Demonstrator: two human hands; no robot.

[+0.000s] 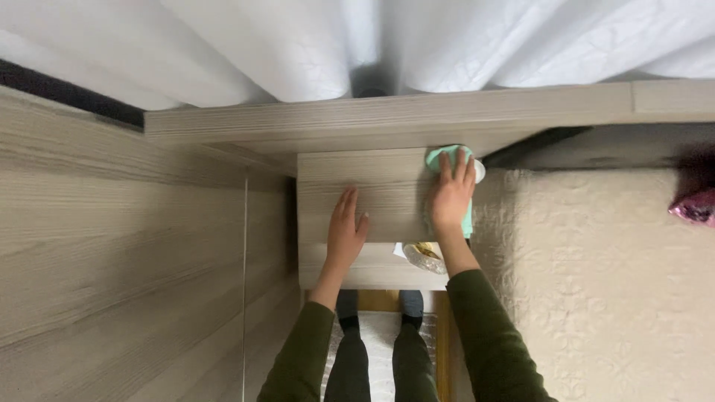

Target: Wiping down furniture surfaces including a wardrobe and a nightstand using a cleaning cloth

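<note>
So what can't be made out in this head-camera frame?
- Green cloth: mostly under the right hand.
- White round thing by the cloth: only an edge shows.
- Clear dish on the lower ledge: contents hidden by the forearm.
- Pink thing: cut off by the right edge.
- Left hand: flat on the nightstand top.

We record a mint-green cloth (449,160) under the right hand (451,195), far right on a nightstand top (372,186) of pale grey-brown wood grain. The same streaked grey-brown grain covers the ledge (387,119) beyond it and the panel (112,246) at left. We note white curtains (357,41) at the far edge. The bedspread (596,283) at right is cream with a quilted floral pattern. Both sleeves (488,342) are dark olive green, the trousers (380,365) dark grey. A shiny magenta wrapper (696,206) lies far right. A clear bag (424,257) at the near edge shows yellowish contents.
</note>
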